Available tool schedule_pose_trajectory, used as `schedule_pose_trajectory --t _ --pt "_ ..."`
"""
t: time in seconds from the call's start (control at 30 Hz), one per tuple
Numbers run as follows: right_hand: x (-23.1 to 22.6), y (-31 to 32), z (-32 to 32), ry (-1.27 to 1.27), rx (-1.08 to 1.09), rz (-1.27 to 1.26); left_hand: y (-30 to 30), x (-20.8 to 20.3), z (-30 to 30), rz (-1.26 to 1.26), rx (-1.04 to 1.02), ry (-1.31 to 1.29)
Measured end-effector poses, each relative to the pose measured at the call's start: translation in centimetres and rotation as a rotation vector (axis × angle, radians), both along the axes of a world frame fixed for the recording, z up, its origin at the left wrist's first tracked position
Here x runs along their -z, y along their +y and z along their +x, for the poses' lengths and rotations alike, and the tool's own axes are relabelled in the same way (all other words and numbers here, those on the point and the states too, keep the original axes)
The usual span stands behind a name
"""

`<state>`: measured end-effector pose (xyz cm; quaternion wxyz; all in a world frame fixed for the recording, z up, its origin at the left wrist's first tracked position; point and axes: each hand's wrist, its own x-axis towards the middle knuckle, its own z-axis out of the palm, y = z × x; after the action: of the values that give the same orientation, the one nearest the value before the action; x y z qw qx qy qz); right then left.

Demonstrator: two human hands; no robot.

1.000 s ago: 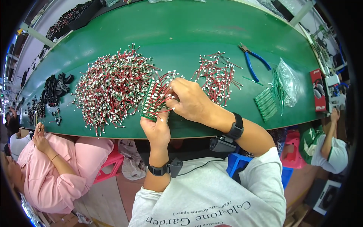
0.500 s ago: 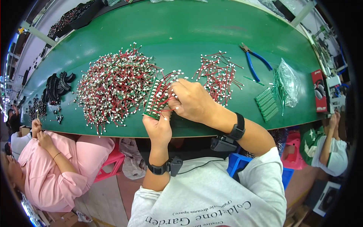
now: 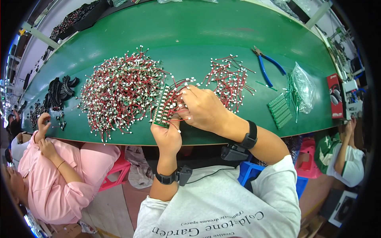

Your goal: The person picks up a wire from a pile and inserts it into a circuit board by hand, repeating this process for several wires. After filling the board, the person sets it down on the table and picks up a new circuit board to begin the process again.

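My left hand (image 3: 167, 135) grips the near end of a green circuit board panel (image 3: 161, 107), held tilted above the table. Red wires with white connectors stand out from the panel in a row. Over its right side, my right hand (image 3: 203, 108) is closed with the fingertips among those wires; what exactly it pinches is hidden behind the fingers. A large heap of small boards with red wires and white connectors (image 3: 119, 93) lies left of the panel. To the right of my right hand is a smaller pile of red wires with connectors (image 3: 230, 81).
Blue-handled cutters (image 3: 266, 65) lie far right, above a bare green panel (image 3: 280, 110), green strips and a clear plastic bag (image 3: 304, 87). A red box (image 3: 335, 96) stands at the right edge. Black parts (image 3: 59, 92) lie left. A person in pink sits at the left.
The panel has tilted slightly and shifted a little right in my left hand. My right hand's fingers have moved slightly along the wires. The neighbour's hand at left has lifted.
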<state>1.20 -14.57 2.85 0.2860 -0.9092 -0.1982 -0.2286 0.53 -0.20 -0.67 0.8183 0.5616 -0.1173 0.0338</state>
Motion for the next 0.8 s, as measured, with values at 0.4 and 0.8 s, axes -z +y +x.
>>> schedule_pose_trajectory --t 0.4,0.8 --pt "0.18 -0.14 0.07 -0.075 -0.030 -0.034 0.44 0.56 -0.09 0.123 -0.019 -0.013" --pt "-0.06 0.20 -0.35 -0.064 0.064 -0.004 0.41 0.37 -0.19 0.204 -0.037 0.016"
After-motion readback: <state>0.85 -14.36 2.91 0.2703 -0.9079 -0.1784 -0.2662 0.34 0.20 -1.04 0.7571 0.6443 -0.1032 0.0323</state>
